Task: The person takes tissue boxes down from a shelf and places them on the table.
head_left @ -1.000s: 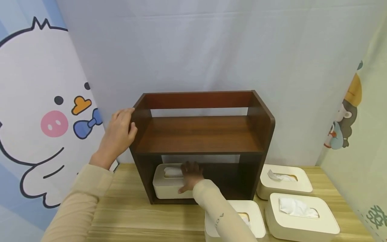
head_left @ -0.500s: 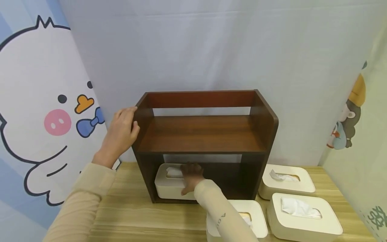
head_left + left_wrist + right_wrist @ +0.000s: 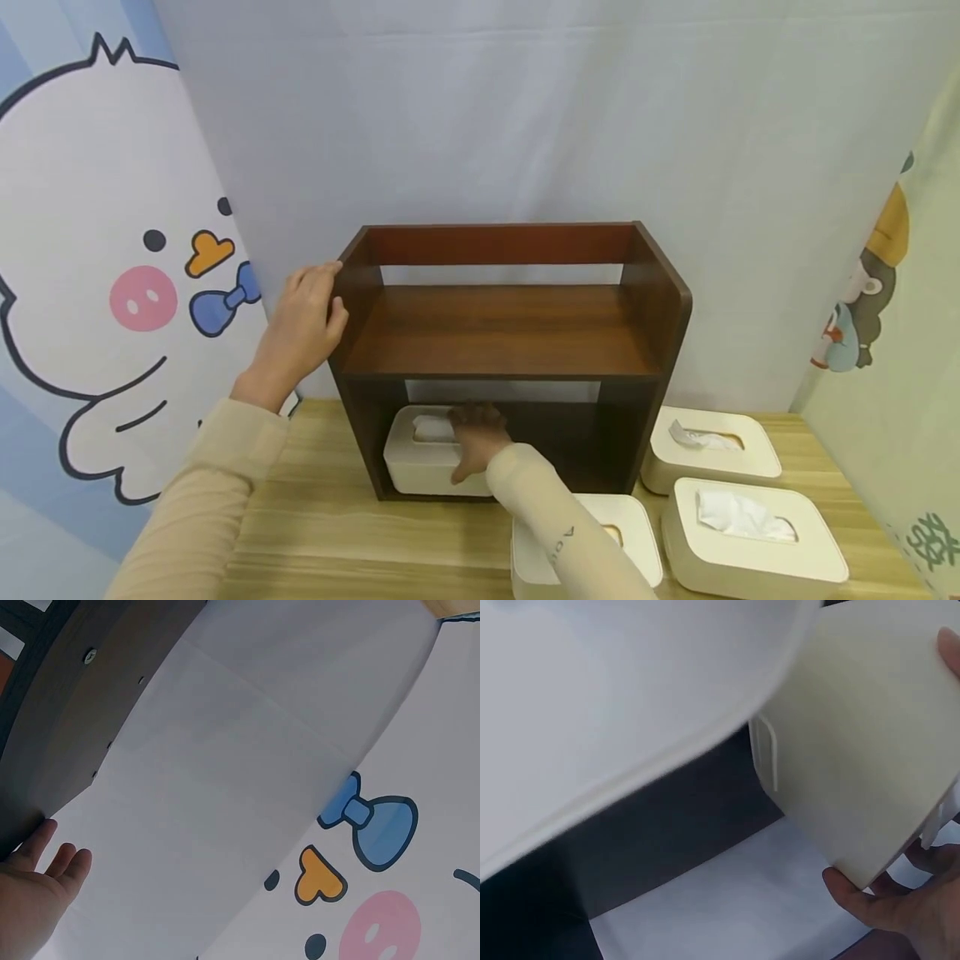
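A cream tissue box (image 3: 427,473) sits at the left end of the lower level of a dark brown wooden shelf (image 3: 495,329). My right hand (image 3: 478,435) grips its right part from above, thumb at the front and fingers toward the back. In the right wrist view the same tissue box (image 3: 855,735) appears sideways, with fingertips at both long sides. My left hand (image 3: 303,321) rests against the upper left side panel. Its fingers (image 3: 73,866) look extended in the left wrist view, one touching the panel's outer face.
Right of the shelf stand two more tissue boxes, one behind (image 3: 712,442) and one nearer (image 3: 757,533). A third tissue box (image 3: 540,558) lies in front, partly under the right forearm. The table (image 3: 360,542) has a wood grain. Hanging cloth (image 3: 510,108) surrounds it.
The head view has shifted slightly, moving the scene a little to the right. The right forearm sits a bit further right; both hands keep their places on the tissue box and shelf.
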Tool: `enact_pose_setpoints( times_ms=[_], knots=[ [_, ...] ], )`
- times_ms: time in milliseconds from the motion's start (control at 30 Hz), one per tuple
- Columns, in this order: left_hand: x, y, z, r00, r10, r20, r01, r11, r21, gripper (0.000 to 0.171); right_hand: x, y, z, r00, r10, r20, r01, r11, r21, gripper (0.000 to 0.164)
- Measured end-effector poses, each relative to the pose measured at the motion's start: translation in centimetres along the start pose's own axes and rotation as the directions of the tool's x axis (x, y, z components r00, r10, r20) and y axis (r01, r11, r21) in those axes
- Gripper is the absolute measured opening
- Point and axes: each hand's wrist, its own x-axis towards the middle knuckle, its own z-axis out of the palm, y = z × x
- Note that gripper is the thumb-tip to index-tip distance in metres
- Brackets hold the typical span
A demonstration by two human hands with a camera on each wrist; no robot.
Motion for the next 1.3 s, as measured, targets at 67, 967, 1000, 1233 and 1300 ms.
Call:
enact_pose_setpoints(
  times_ms=[67, 967, 1000, 1233, 1300],
  knots=[
    [0.1, 0.0, 0.1, 1.000, 0.000, -0.001, 0.000, 1.000, -0.001, 0.041, -0.2, 0.1, -0.3, 1.000, -0.012, -0.013, 0.012, 1.000, -0.018, 0.100],
    [0.2, -0.1, 0.2, 1.000, -0.020, 0.017, 0.020, 1.000, 0.012, 0.042, -5.7, -2.2, -2.1, 0.984, -0.174, -0.047, 0.169, 0.980, -0.106, 0.095],
    [0.2, -0.1, 0.2, 1.000, -0.020, 0.015, 0.020, 1.000, 0.012, 0.042, -6.0, -2.4, -2.1, 0.983, -0.178, -0.034, 0.173, 0.980, -0.102, 0.096],
    [0.2, 0.2, 0.1, 1.000, -0.017, 0.009, 0.017, 1.000, 0.000, 0.041, -7.6, -3.4, -1.6, 0.981, -0.192, 0.023, 0.192, 0.981, -0.030, 0.098],
    [0.2, 0.3, 0.1, 1.000, -0.020, 0.010, 0.020, 1.000, -0.002, 0.041, -7.9, -3.7, -1.4, 0.980, -0.196, 0.025, 0.196, 0.980, -0.020, 0.099]
  ],
)
